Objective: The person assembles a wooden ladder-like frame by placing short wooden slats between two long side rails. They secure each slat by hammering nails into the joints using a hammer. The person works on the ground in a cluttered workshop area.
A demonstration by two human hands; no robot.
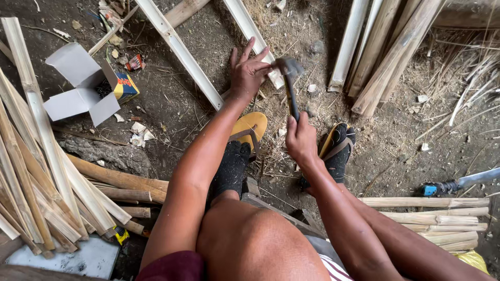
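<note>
We sit low over the dirt floor (172, 104) with our knees up and our feet in black socks and yellow sandals (250, 127). Our right hand (301, 139) is closed tight around the dark handle of a hammer (289, 78), low on the handle so the head can swing. The metal head of the hammer is up near the far side of the floor, right beside the end of a pale split bamboo strip (250, 31). Our left hand (249, 70) rests on that strip with the fingers spread and the fingertips pinched close to the hammer head. It looks like it holds the strip steady, and maybe something small there, but we cannot tell if a nail is in the fingers. A second pale strip (179, 52) lies beside the first one, and the two run side by side away from us like the rails of a ladder. On the left side of the floor a big pile of split bamboo (47, 177) leans in a fan, close enough to reach. An open grey cardboard box (78, 83) sits near the far left corner. More bamboo pieces (385, 52) stand at the far right, and a stack of short strips (437, 218) lies by our right knee. A knife with a blue handle (453, 184) rests on the ground on the right, well apart from our hands.
</note>
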